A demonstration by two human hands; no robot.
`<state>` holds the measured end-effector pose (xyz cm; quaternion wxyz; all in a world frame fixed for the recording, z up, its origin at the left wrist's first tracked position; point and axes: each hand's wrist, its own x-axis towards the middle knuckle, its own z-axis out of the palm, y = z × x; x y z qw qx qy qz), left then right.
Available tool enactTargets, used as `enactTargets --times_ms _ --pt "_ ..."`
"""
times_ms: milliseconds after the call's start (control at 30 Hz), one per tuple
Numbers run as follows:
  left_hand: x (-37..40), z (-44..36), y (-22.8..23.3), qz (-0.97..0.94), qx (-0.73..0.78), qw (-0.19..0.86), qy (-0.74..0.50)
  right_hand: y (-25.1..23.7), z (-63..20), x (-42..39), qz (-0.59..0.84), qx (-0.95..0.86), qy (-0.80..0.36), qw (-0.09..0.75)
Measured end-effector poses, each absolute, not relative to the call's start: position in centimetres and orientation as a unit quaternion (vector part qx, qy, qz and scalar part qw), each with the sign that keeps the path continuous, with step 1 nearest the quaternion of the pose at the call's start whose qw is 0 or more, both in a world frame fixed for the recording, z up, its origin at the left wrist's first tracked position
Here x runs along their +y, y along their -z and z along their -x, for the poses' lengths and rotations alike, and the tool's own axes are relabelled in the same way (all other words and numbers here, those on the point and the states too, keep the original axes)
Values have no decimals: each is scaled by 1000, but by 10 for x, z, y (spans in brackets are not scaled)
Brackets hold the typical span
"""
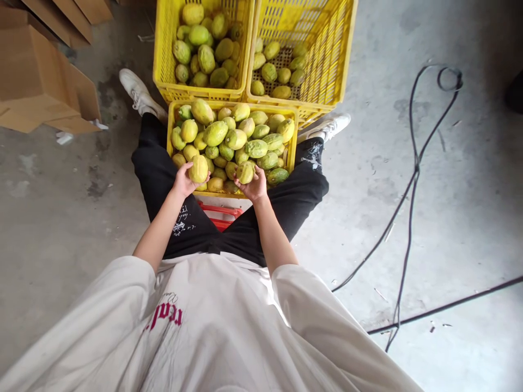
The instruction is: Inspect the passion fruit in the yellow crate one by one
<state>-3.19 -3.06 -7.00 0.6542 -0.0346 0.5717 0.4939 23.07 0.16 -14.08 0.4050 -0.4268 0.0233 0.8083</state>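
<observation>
My left hand cups an oval yellow fruit, which looks like a small melon or papaya, over the near left part of the front yellow crate. To the right, my right hand has its fingers round a yellow-green fruit of the same kind. Both are held just above the near side of the crate. Beneath them the crate is heaped with similar fruits, some yellow, some green and ridged. It sits between my legs.
Behind stand two more yellow crates: the left one holds many fruits, the right one fewer, at its bottom. Cardboard boxes lie at the far left. A black cable runs across the concrete floor. Something red shows between my thighs.
</observation>
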Motion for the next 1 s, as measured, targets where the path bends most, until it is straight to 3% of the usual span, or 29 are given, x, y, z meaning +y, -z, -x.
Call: enactTargets --times_ms 267,767,1000 --pt "-33 33 67 37 568 648 -506 141 -222 -1 422 50 -809 405" --pt "-30 30 59 57 545 697 -463 121 -220 -2 475 -54 -819 317" --pt "-35 27 58 1 547 692 -470 121 -218 2 457 -24 -824 333"
